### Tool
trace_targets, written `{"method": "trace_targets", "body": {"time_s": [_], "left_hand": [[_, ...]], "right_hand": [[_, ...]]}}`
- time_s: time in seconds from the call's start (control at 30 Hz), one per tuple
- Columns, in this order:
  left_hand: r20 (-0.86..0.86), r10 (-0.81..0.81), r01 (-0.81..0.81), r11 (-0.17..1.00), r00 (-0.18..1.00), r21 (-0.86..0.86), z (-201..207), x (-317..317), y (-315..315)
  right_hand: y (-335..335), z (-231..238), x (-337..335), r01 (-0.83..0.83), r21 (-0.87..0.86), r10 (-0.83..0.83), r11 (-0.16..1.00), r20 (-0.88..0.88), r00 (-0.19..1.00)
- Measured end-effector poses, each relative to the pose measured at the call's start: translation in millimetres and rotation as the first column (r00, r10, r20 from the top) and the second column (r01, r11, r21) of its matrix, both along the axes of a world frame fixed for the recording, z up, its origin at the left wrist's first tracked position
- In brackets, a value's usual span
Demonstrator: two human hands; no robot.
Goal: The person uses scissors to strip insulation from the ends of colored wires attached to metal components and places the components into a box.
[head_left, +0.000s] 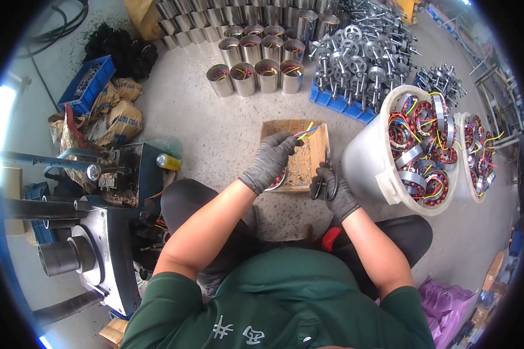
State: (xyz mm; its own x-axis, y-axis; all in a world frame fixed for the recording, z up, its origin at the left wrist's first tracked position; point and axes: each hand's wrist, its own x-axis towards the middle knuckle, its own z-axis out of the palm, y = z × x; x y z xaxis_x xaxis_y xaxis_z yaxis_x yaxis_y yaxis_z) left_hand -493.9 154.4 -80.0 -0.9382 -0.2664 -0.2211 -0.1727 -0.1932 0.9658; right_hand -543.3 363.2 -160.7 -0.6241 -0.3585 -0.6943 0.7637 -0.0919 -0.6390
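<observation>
My left hand (271,160), in a dark grey glove, is closed round a bundle of coloured lead wires (306,131). Their yellow and blue ends stick out past the fingertips. Just below that hand, a stator (278,181) shows only its rim, the rest being covered by the glove and forearm. My right hand (339,198), gloved too, is closed on a pair of scissors (334,186) with dark loop handles. The blades point away from me, beside the right edge of a shallow cardboard box (322,139). Small scraps and dust lie in the box, beneath the wires.
At right stand a white bucket (364,148) of wired stators and a second bucket (463,168). Ahead are steel cylinders (243,84) in rows and a blue crate (343,109) heaped with metal shafts. A machine (113,250) and a yellow can (169,162) are at left.
</observation>
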Motion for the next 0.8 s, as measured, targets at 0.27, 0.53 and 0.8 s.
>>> {"method": "trace_targets", "body": {"time_s": [0.27,0.53,0.8], "left_hand": [[0.053,0.094,-0.085,0.984,0.994,-0.160,-11.6,-1.3,-20.6],[0.081,-0.062,0.082,0.962,0.995,-0.260,-13.0,-3.4,-17.6],[0.153,-0.165,0.199,0.950,0.974,-0.241,-11.9,1.0,-12.7]], "right_hand": [[8.8,66.2,-10.1,-0.384,0.423,0.571,0.821,-0.587,0.574],[15.5,80.6,-18.7,-0.480,0.079,0.482,0.874,-0.270,0.834],[10.5,79.5,-23.6,-0.571,0.220,0.610,0.791,-0.351,0.710]]}}
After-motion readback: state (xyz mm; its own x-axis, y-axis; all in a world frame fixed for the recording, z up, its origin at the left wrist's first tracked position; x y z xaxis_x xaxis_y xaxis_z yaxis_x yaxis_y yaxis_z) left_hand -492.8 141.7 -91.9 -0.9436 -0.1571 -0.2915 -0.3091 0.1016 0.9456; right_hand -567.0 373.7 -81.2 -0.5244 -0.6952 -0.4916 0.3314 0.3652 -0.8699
